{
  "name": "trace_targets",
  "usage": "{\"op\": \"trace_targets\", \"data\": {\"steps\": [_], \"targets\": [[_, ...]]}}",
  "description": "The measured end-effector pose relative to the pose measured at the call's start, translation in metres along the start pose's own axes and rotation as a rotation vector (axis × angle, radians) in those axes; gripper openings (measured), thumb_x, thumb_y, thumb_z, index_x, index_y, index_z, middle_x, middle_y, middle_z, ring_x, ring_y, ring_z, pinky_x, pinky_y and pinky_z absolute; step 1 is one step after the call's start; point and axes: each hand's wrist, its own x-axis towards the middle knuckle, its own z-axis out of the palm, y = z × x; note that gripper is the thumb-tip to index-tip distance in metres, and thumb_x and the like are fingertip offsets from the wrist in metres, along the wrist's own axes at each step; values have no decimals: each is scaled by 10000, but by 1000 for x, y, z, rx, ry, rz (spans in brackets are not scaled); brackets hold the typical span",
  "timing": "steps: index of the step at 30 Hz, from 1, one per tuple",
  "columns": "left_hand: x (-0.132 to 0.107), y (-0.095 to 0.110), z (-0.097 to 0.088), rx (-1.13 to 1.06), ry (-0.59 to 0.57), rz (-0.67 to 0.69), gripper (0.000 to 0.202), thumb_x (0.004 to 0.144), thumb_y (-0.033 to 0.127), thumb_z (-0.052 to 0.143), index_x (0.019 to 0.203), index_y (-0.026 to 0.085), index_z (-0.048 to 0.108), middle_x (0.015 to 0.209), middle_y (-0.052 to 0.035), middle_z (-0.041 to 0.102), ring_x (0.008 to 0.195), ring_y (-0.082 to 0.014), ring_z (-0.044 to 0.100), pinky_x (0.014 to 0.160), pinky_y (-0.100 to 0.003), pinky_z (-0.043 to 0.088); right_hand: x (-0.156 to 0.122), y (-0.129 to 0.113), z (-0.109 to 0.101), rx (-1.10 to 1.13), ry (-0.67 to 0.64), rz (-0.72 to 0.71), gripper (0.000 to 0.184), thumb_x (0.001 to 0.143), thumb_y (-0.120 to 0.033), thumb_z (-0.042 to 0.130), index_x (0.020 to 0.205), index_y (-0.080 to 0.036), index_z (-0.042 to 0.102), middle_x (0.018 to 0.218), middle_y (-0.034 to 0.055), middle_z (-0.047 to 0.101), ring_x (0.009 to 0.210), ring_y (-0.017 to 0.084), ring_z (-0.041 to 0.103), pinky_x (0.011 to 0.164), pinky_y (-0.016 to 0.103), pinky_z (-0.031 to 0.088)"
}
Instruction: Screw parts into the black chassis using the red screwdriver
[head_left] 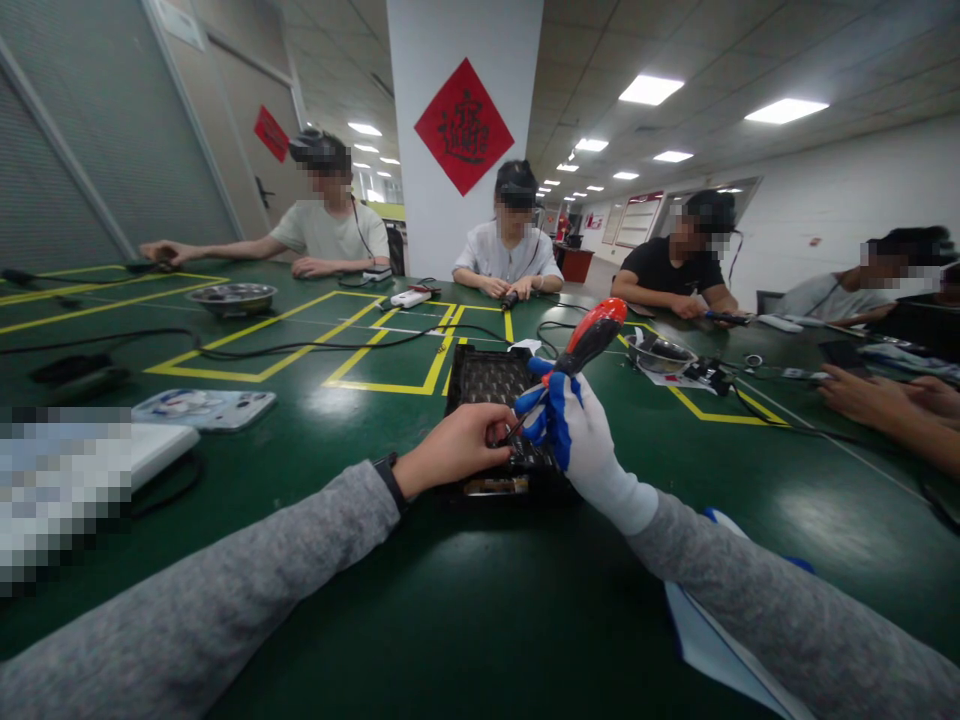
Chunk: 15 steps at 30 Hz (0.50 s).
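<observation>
A screwdriver [596, 335] with a red and black handle is gripped in my right hand [577, 425], which wears a white glove with blue coating. The handle leans up and to the right, and the shaft slants down toward the fingers of my left hand [469, 445]. That hand is bare, its thumb and fingers pinched close to the screwdriver's tip; what they hold is too small to make out. Beneath both hands lies a black rectangular case [491, 375] with a patterned inner surface, partly covered by the hands. The screwdriver's tip is hidden among the fingers.
A phone [247, 408] and a white box [97, 480] lie to the left. Metal bowls stand at far left [232, 297] and right [660, 352]. Black cables [330, 345] cross the green table [360, 620] with yellow tape. Several people sit around it; one person's hands [885, 410] are at right.
</observation>
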Motion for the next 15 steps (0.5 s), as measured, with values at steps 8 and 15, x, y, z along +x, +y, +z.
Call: {"op": "trace_targets", "data": {"steps": [8, 15], "targets": [[0, 8, -8, -96, 80, -38, 193, 794, 208, 457, 906, 151, 604, 801, -9, 588, 716, -120, 520, 653, -227, 394, 3, 6, -7, -10, 99, -30, 358, 846, -469, 428, 1069, -208, 529, 664, -20, 585, 454, 61, 491, 411, 170, 384], [-3, 10, -11, -133, 39, -69, 544, 905, 407, 275, 626, 129, 650, 590, -1, 539, 577, -101, 472, 601, -221, 338, 1, 3, -5, -68, 45, 21, 388, 841, -485, 432, 1059, -189, 557, 600, -31, 544, 432, 58, 458, 398, 168, 366]]}}
